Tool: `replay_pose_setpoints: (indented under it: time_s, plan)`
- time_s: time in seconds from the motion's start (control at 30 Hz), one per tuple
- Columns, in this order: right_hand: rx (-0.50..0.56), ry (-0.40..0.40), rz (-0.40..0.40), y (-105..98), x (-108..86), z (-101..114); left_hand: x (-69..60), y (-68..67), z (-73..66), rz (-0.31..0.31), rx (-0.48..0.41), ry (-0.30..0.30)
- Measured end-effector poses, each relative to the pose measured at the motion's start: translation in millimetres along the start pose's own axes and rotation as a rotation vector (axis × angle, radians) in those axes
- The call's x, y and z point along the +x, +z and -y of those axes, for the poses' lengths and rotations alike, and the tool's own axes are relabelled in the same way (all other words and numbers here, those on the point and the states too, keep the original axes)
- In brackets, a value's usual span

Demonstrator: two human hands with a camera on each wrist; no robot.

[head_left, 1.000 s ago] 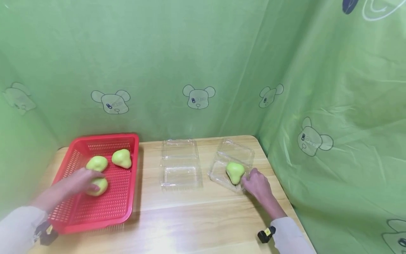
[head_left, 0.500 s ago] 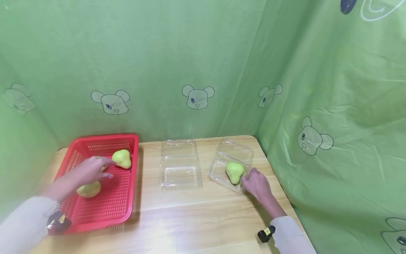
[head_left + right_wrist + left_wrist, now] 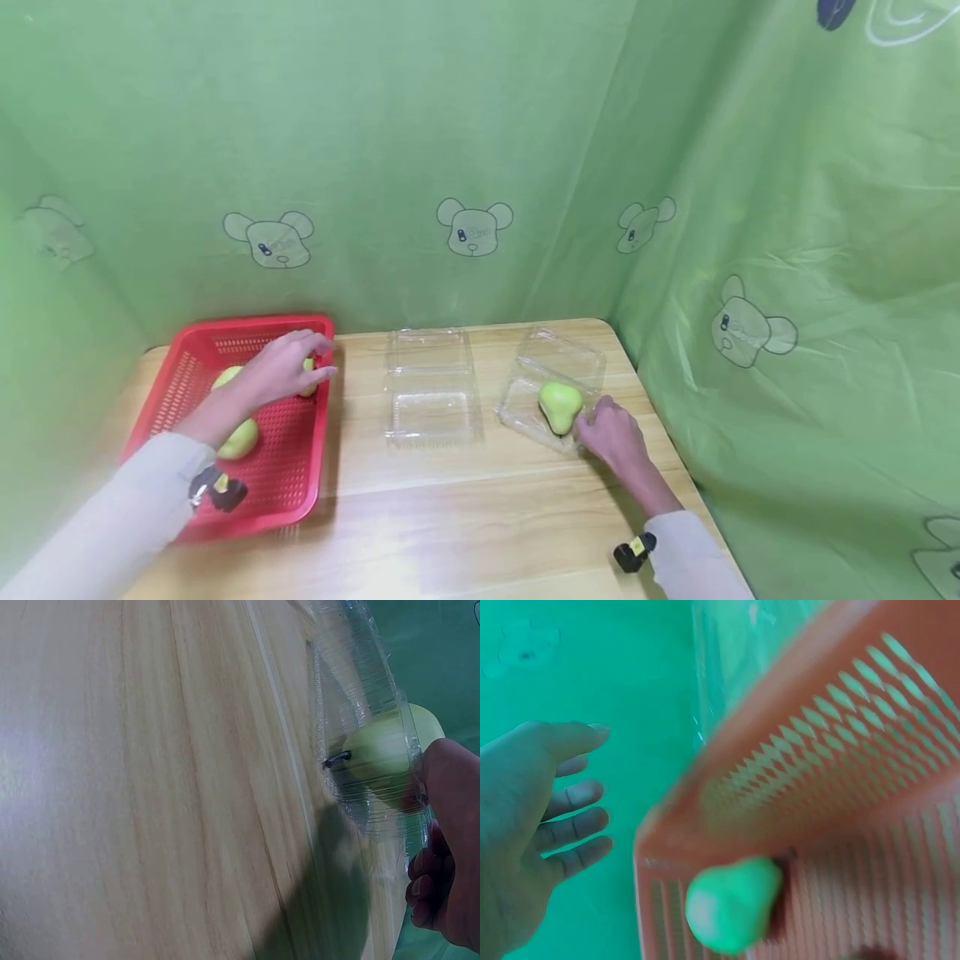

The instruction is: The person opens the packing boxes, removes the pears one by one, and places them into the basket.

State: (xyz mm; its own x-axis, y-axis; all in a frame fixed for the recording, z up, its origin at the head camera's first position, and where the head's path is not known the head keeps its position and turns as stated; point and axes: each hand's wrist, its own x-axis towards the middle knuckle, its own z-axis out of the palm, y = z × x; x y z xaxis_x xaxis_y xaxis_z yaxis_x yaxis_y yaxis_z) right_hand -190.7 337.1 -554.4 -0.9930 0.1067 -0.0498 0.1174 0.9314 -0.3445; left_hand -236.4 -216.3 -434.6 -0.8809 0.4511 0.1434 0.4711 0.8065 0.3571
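My left hand is over the red basket, near its right rim, with fingers spread and holding nothing. In the left wrist view, a gap separates that hand from a green pear in the basket's corner. Two more pears lie at the basket's left, one pear in front and another pear partly behind my forearm. On the right, my right hand pinches the edge of an open clear plastic clamshell box. One pear lies in it, its stem visible in the right wrist view.
A second open clamshell box stands between the basket and the first box, with nothing in it. The wooden table ends at a green curtain behind and at the right.
My left hand has left the pears at the basket's left and moved right and away from me, to the right rim. The front pear has shifted. My right hand keeps its place.
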Motion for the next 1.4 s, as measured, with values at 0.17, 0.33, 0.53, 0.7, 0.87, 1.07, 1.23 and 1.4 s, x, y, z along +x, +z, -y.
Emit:
replay_pose_setpoints:
  time_s: [0.17, 0.33, 0.53, 0.7, 0.87, 1.07, 1.23, 1.4]
  plan:
    - [0.001, 0.005, -0.005, 0.7, -0.8, -1.4, 21.4, 5.3, -24.0, 0.016, -0.048, 0.018]
    - [-0.012, 0.001, 0.000, 1.5, 0.4, -0.9, 39.4, 10.5, -45.8, 0.026, -0.084, 0.032]
    - [-0.021, -0.002, 0.001, 0.6, 1.2, 0.1, 60.5, 21.3, -72.2, 0.017, -0.075, 0.090]
    - [-0.021, -0.005, 0.005, 0.4, 0.0, 0.8, 74.5, 37.5, -92.5, 0.015, -0.061, 0.151]
    - [-0.018, -0.007, -0.002, 1.5, -0.2, 0.7, 84.8, 55.3, -115.5, 0.015, -0.064, 0.216]
    - [-0.021, -0.007, -0.012, 2.0, -0.5, 1.1, 96.1, 77.5, -141.3, 0.026, -0.048, 0.282]
    - [-0.016, -0.010, -0.013, 2.3, -1.2, 1.0, 107.1, 101.1, -160.3, 0.044, -0.058, 0.285]
    - [-0.010, -0.010, -0.020, 1.7, -1.1, 0.8, 117.5, 126.1, -177.8, 0.065, -0.059, 0.262]
